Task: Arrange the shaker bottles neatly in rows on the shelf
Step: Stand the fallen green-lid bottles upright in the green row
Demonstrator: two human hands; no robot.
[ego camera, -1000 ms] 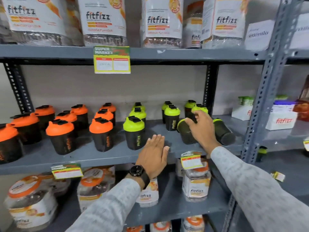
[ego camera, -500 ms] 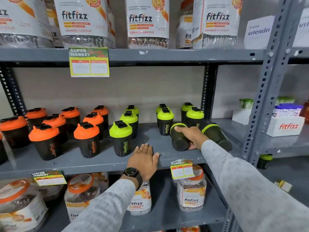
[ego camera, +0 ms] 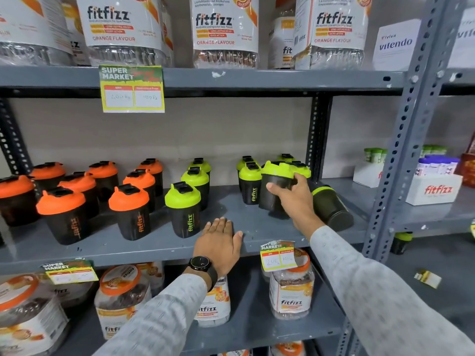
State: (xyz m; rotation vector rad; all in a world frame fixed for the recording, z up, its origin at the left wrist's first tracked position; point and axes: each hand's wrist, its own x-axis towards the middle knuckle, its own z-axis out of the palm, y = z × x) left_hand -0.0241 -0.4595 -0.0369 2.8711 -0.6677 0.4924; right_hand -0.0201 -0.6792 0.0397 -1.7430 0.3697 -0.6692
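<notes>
Lifted upright since half a second ago, the dark translucent shaker bottle with a lime-green lid (ego camera: pixel 276 187) is now tilted slightly above the grey metal shelf (ego camera: pixel 159 242), the right hand (ego camera: pixel 295 199) with its fingers (ego camera: pixel 273 188) wrapped around its body. Just beside it another green-lidded shaker (ego camera: pixel 331 208) lies on its side. The left hand (ego camera: pixel 218 242) rests flat, fingers spread, on the shelf's front edge.

Grey metal shelf (ego camera: pixel 257 228): orange-lidded shakers (ego camera: pixel 128 211) left, green-lidded shakers (ego camera: pixel 183 209) right, one toppled shaker (ego camera: pixel 331 209).
</notes>
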